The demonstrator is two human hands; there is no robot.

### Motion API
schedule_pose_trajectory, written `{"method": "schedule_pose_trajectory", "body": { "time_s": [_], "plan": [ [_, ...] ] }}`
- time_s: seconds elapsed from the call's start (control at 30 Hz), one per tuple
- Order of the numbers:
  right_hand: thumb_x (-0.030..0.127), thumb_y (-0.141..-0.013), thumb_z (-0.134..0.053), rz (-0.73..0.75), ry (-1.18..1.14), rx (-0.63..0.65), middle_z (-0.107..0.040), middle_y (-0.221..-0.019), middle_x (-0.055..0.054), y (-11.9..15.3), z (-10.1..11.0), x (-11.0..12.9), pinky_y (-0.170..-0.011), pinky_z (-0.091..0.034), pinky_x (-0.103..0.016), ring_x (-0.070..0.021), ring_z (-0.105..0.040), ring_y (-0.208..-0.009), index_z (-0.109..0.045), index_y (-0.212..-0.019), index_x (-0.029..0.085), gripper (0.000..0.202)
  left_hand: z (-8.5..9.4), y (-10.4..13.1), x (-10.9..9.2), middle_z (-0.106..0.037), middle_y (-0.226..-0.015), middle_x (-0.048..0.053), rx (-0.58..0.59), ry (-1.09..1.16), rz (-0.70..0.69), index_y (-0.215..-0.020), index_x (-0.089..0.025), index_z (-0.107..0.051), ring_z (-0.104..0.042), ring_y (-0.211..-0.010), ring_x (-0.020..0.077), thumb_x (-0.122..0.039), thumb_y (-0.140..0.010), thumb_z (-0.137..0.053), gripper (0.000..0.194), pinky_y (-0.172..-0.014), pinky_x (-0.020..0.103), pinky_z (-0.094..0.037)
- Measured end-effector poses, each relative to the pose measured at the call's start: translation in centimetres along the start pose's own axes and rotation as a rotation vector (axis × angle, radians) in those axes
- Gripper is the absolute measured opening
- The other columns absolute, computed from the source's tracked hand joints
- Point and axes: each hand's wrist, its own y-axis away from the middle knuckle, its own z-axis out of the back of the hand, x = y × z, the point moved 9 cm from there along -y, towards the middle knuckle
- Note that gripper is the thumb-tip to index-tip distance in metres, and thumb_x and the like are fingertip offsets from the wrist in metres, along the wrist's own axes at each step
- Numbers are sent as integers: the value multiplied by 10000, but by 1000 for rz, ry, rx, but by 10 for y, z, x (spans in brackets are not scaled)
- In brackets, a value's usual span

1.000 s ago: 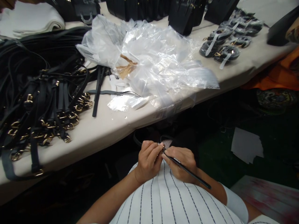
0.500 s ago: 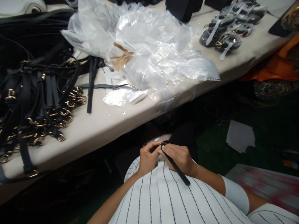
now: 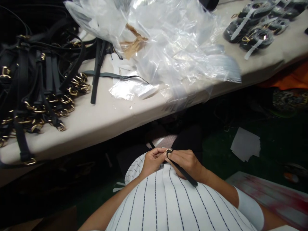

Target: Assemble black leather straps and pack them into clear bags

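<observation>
A black strap (image 3: 184,172) with a gold buckle (image 3: 169,150) is held close to my striped shirt, below the table edge. My left hand (image 3: 154,161) is closed on the buckle end from the left. My right hand (image 3: 187,163) pinches the strap beside the buckle, and the strap's free end hangs down to the right across the shirt. The fingertips of both hands nearly meet at the buckle. Many black straps with gold buckles (image 3: 51,83) lie piled on the table's left side.
Crumpled clear plastic bags (image 3: 173,48) with a brown paper scrap (image 3: 134,41) cover the middle of the cream tabletop (image 3: 96,122). Wrapped black coils (image 3: 256,38) sit at the back right. A white sheet (image 3: 245,144) lies on the green floor.
The view has shifted, so the table items appear higher and the coils farther right. Both hands keep hold of the strap, and more of the gold buckle shows between them.
</observation>
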Motion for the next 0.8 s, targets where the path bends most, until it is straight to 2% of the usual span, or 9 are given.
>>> {"method": "schedule_pose_trajectory", "body": {
  "time_s": [0.17,0.3,0.4,0.57,0.8],
  "plan": [
    [144,-885,-556,43,-77,-65,-628,-635,0,-3,4,9,-564,-534,-231,-119,-602,-550,-628,-877,188,85,6,6,2,-752,-797,71,-100,61,-14,-811,-139,-727,-683,-742,172,-348,-588,-858,332,-728,274,-522],
    [158,-864,-600,40,-67,-134,-679,-687,-23,-5,8,14,-595,-575,-252,-140,-642,-576,-642,-952,189,103,8,6,-3,-755,-822,68,-113,57,-34,-812,-144,-726,-682,-774,167,-351,-621,-838,304,-748,262,-514],
    [131,-857,-596,48,-30,-171,-690,-703,-39,-3,11,15,-611,-588,-264,-157,-664,-609,-637,-1008,174,162,7,6,-10,-757,-873,63,-84,14,-49,-822,-155,-721,-677,-802,154,-329,-684,-795,234,-769,251,-502],
    [137,-871,-575,38,3,-164,-685,-704,-43,0,10,15,-602,-585,-270,-162,-663,-611,-637,-1019,176,165,-1,5,-15,-742,-916,71,50,-66,-66,-902,-155,-705,-673,-825,165,-322,-737,-749,238,-775,265,-504],
    [40,-841,-527,52,33,-168,-662,-677,-40,1,9,17,-569,-567,-273,-166,-653,-597,-591,-1042,159,242,1,-1,-4,-747,-922,77,55,-89,-23,-968,-160,-741,-675,-842,179,-286,-715,-745,283,-783,267,-514]
  ]
}}
